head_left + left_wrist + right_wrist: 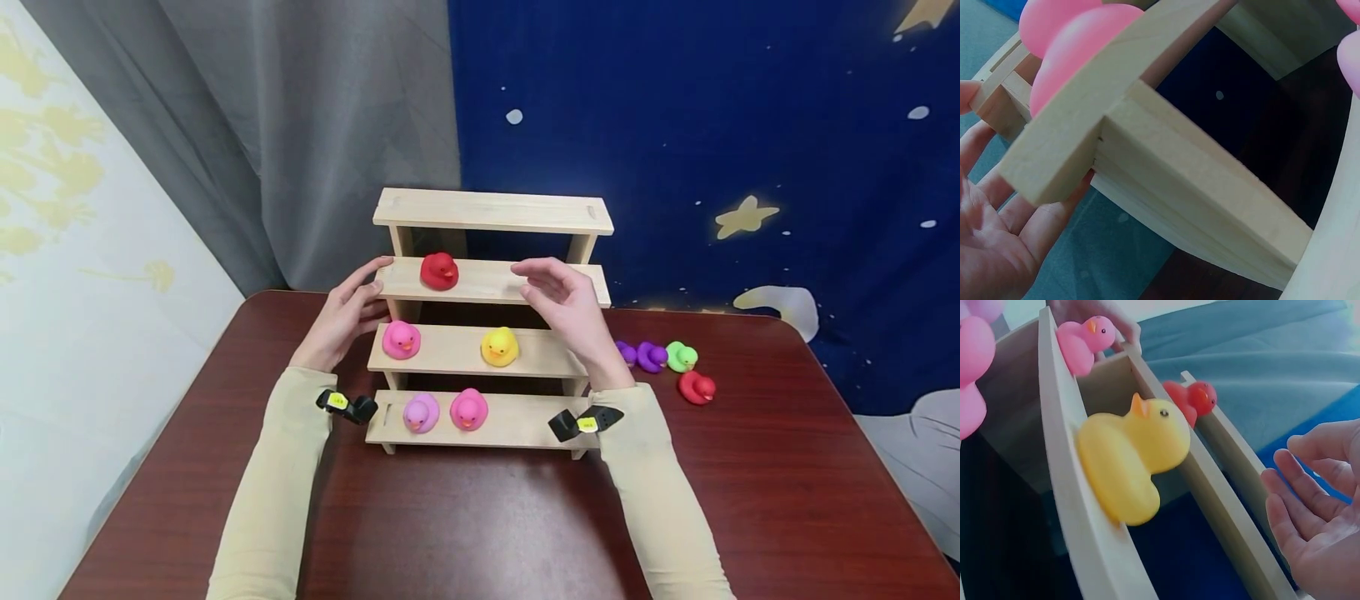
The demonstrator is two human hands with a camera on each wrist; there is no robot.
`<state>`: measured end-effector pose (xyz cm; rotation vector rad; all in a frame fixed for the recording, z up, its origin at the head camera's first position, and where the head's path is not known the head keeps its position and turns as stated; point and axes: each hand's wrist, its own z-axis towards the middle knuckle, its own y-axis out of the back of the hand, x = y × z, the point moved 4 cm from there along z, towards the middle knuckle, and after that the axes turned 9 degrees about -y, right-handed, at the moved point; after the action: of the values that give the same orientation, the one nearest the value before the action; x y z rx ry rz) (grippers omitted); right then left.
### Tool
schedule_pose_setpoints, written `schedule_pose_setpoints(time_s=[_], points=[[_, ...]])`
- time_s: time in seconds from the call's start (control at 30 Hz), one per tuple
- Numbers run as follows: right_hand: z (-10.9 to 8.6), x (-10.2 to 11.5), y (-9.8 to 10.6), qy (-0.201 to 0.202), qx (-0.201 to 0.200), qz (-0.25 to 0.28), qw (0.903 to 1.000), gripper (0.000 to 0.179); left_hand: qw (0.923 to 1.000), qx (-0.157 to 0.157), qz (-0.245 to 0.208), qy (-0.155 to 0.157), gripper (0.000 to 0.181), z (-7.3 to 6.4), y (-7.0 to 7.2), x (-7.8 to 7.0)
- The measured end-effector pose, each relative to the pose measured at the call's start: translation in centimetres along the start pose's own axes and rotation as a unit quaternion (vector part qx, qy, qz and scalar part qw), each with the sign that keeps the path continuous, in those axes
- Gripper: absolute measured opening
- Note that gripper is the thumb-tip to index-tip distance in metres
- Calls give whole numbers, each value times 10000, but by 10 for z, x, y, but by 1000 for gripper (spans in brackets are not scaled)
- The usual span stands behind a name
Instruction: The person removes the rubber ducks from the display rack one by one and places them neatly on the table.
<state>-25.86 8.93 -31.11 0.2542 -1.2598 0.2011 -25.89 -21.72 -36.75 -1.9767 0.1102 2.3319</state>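
A wooden four-tier stand (pixel 491 210) carries rubber ducks. My left hand (pixel 341 321) is at the stand's left end, fingertips touching the second tier from the top, fingers fairly straight. Over the right part of that tier hovers my right hand (pixel 562 304), holding nothing, fingers loosely bent and apart from the thumb. A red duck (pixel 438 272) sits on this tier between the hands. One tier down are a pink duck (pixel 401 340) and a yellow duck (pixel 1132 462). On the bottom tier, a lilac duck (pixel 421 413) stands beside another pink duck (pixel 468 410).
Right of the stand, on the dark red table (pixel 787 467), lie purple ducks (pixel 652 357), a green duck (pixel 682 357) and a second red duck (pixel 697 387). Behind hang a grey curtain (pixel 337 108) and a blue starry cloth (pixel 600 108).
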Motion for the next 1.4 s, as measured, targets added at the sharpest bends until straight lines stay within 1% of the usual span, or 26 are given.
schedule_pose_setpoints(time_s=[0.2, 0.33, 0.47, 0.57, 0.73, 0.93, 1.13, 1.23, 1.4], points=[[14, 4, -16, 6, 309, -124, 9994, 25, 10000, -24, 15, 10, 43, 0, -1, 0], [25, 7, -29, 111, 515, -365, 9979, 25, 10000, -29, 36, 26, 43, -1, -2, -1], [35, 6, -40, 82, 719, -564, 9958, 25, 10000, -38, 33, 23, 43, -1, -1, -1], [43, 6, -48, 64, 855, -577, 9946, 27, 10000, -29, 21, 14, 43, -1, -1, -1], [53, 5, -57, 188, 1010, -536, 9933, 28, 10000, -58, -15, 39, 43, 0, -1, -1], [56, -1, -63, 36, 1179, -547, 9915, 31, 10000, -63, -45, 46, 44, 0, -2, -1], [56, -2, -66, -201, 1411, -814, 9864, 35, 10000, -80, 24, 20, 43, 0, 0, -3], [56, -3, -66, -267, 1402, -914, 9855, 35, 10000, -62, 26, 43, 43, -1, 0, -3], [55, -5, -65, -235, 1280, -859, 9878, 32, 10000, -45, 9, 64, 43, -1, -1, -1]])
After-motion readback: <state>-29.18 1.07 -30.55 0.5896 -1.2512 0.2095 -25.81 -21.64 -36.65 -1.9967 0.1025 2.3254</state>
